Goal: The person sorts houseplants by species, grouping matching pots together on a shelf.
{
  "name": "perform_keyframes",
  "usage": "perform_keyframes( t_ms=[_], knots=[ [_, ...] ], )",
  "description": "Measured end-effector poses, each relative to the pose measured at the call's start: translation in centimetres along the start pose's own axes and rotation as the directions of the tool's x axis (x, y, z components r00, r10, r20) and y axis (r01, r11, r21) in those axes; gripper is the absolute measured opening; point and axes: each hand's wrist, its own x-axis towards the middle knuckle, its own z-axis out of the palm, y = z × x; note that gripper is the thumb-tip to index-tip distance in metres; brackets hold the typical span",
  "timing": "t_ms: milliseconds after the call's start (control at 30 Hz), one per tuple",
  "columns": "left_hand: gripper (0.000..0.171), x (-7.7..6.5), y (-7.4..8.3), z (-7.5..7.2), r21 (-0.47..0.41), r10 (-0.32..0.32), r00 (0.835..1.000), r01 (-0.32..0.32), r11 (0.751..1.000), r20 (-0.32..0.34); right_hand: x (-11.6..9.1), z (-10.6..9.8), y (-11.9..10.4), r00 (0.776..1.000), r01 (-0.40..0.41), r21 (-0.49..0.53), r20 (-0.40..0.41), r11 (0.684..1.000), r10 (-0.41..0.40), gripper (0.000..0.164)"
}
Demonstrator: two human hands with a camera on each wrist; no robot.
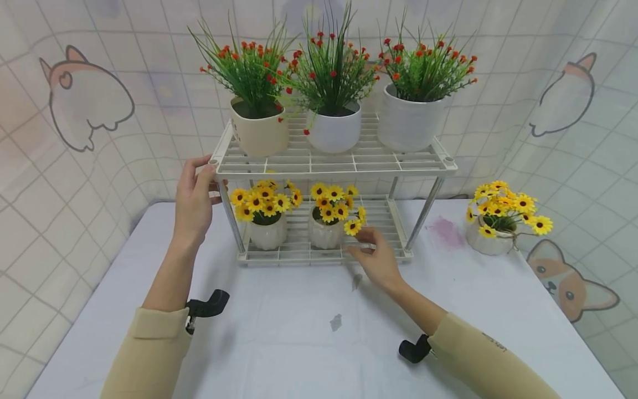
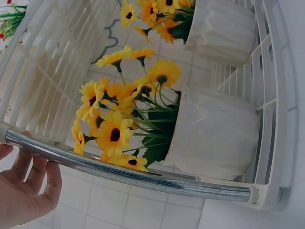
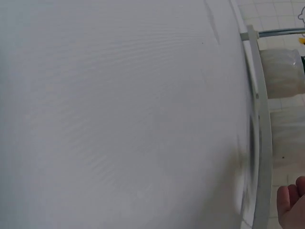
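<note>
My left hand (image 1: 194, 194) holds the upper left corner of a white two-tier rack (image 1: 339, 166). In the left wrist view its fingers (image 2: 35, 176) bend around the metal post (image 2: 128, 167). On the lower shelf stand two ribbed white pots of yellow daisies, a left flowerpot (image 1: 268, 233) and a middle flowerpot (image 1: 325, 230). My right hand (image 1: 379, 260) is at the shelf's front edge, just right of the middle flowerpot, its fingers loosely bent with nothing between them. In the right wrist view only its fingertips (image 3: 290, 193) show, beside the pot.
Three larger pots with red flowers, a cream pot (image 1: 261, 133), a white pot (image 1: 335, 130) and a wider white pot (image 1: 411, 119), stand on the top shelf. Another daisy pot (image 1: 490, 241) sits at the table's right edge. A tile-patterned curtain (image 1: 164, 83) surrounds the white-covered table (image 1: 279, 332).
</note>
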Motion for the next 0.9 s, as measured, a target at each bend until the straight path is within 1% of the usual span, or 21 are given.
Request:
perform_keyframes(
  t_ms=[100,200,333,500,600,733,800,900],
  knots=[
    [0.047,0.0,0.1,0.0,0.002,0.000,1.000,0.000,1.000,0.002,-0.4,-1.2,0.6,0.999,0.040,-0.002,-0.034,0.999,-0.040,0.036],
    [0.047,0.0,0.1,0.0,0.010,0.003,1.000,-0.003,1.000,0.002,-0.9,-2.4,1.0,0.994,0.043,-0.027,-0.095,0.999,-0.046,0.025],
    [0.047,0.0,0.0,0.0,0.006,0.004,1.000,-0.004,1.000,-0.002,-1.2,-4.2,1.4,0.979,0.024,-0.008,-0.204,1.000,-0.026,0.018],
    [0.047,0.1,-0.1,0.1,0.000,0.006,1.000,-0.006,1.000,-0.003,-1.5,-6.6,2.0,0.945,-0.010,0.062,-0.325,0.998,0.030,0.016],
    [0.047,0.2,-0.1,0.2,0.008,0.011,1.000,-0.011,1.000,-0.001,-1.7,-8.1,2.5,0.918,-0.057,0.095,-0.387,0.994,0.090,0.018],
    [0.047,0.1,0.0,0.2,0.015,0.010,1.000,-0.010,1.000,0.000,-1.8,-10.3,3.5,0.870,-0.151,0.145,-0.451,0.978,0.201,0.022],
    [0.047,0.1,0.1,0.2,0.019,0.009,1.000,-0.009,1.000,-0.002,-1.9,-11.5,4.1,0.841,-0.199,0.173,-0.475,0.965,0.259,0.022],
    [0.047,0.0,0.2,0.1,0.022,0.009,1.000,-0.009,1.000,-0.001,-1.9,-13.1,5.1,0.786,-0.266,0.238,-0.507,0.934,0.353,0.018]
  ],
)
